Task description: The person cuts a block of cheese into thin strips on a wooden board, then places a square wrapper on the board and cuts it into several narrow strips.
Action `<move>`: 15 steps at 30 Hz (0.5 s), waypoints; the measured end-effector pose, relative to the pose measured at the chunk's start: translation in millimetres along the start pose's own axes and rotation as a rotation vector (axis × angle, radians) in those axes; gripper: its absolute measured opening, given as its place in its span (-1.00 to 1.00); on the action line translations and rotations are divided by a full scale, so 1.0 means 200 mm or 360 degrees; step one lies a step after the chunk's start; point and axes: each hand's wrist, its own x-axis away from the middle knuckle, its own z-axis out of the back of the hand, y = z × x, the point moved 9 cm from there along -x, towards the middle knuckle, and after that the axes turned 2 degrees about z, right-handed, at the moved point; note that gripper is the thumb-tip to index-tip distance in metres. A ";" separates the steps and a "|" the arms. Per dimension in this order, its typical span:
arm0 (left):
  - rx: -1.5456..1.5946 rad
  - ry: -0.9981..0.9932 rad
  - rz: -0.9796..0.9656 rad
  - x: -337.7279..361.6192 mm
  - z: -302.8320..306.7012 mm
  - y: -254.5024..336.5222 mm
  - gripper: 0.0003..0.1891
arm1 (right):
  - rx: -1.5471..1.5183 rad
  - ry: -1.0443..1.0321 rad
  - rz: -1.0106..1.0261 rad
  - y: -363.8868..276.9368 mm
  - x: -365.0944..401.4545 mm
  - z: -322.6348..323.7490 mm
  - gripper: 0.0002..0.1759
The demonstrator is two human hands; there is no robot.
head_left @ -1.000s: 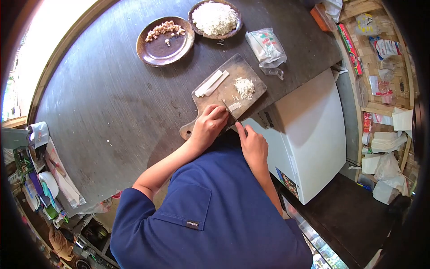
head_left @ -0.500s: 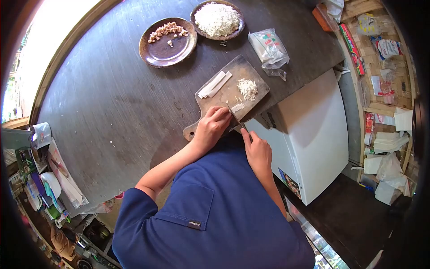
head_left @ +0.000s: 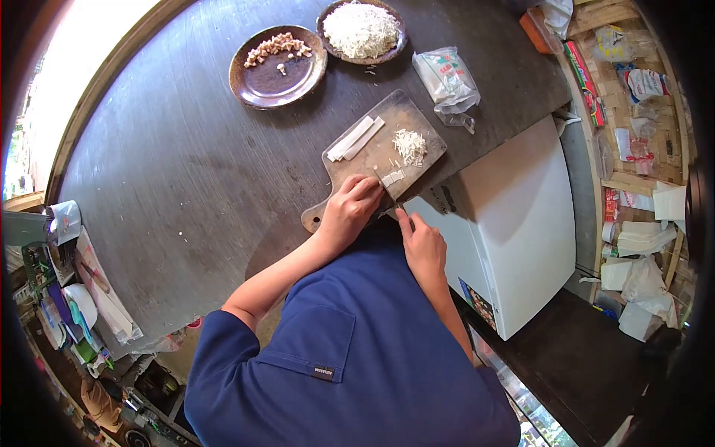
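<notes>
My right hand (head_left: pixel 424 246) is closed round the handle of a knife (head_left: pixel 388 191), its blade on the wooden cutting board (head_left: pixel 387 125). Beside the blade my left hand (head_left: pixel 351 205) has its fingers bent and pressed together on the board's near edge; what they hold is hidden. Small cut pieces (head_left: pixel 393 177) lie right of the blade. Farther up the board are a pile of thin white shreds (head_left: pixel 410 147) and long pale strips (head_left: pixel 356 139).
Beyond the board stand a brown plate of chopped pieces (head_left: pixel 279 83) and a plate heaped with white shreds (head_left: pixel 382 59). A plastic bag (head_left: pixel 447 78) lies to their right. A white appliance (head_left: pixel 521 231) stands right of the dark table (head_left: pixel 179 164). Utensils (head_left: pixel 93 277) lie at far left.
The knife and my right hand have shifted slightly left, and the blade looks lower at the board. My left hand stays nearly in place. The whole view has moved a little.
</notes>
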 end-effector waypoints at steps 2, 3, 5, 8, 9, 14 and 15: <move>-0.0036 -0.0005 -0.0017 -0.01 0.00 0.01 -0.74 | -0.0012 -0.0034 0.0016 -0.04 -0.04 -0.02 -0.27; -0.0073 -0.0007 -0.0035 -0.01 0.00 0.02 -0.74 | -0.0013 -0.0032 0.0009 -0.03 -0.03 -0.02 -0.27; -0.0054 -0.0011 -0.0043 0.00 -0.01 0.01 -0.74 | -0.0009 -0.0053 0.0005 -0.05 -0.04 0.00 -0.27; -0.0016 -0.0015 -0.0005 0.00 0.01 -0.01 -0.75 | 0.0029 -0.0048 -0.0024 -0.03 0.03 0.04 -0.26; 0.0031 -0.0025 0.0013 0.00 0.00 0.00 -0.76 | 0.0036 -0.0054 -0.0020 -0.03 0.03 0.03 -0.26; 0.0029 -0.0018 0.0049 0.01 -0.01 -0.01 -0.76 | -0.0014 -0.0096 -0.0016 -0.05 -0.05 -0.01 -0.27; 0.0008 -0.0034 0.0050 0.01 -0.01 -0.01 -0.76 | -0.0016 -0.0091 -0.0017 -0.05 -0.04 0.00 -0.27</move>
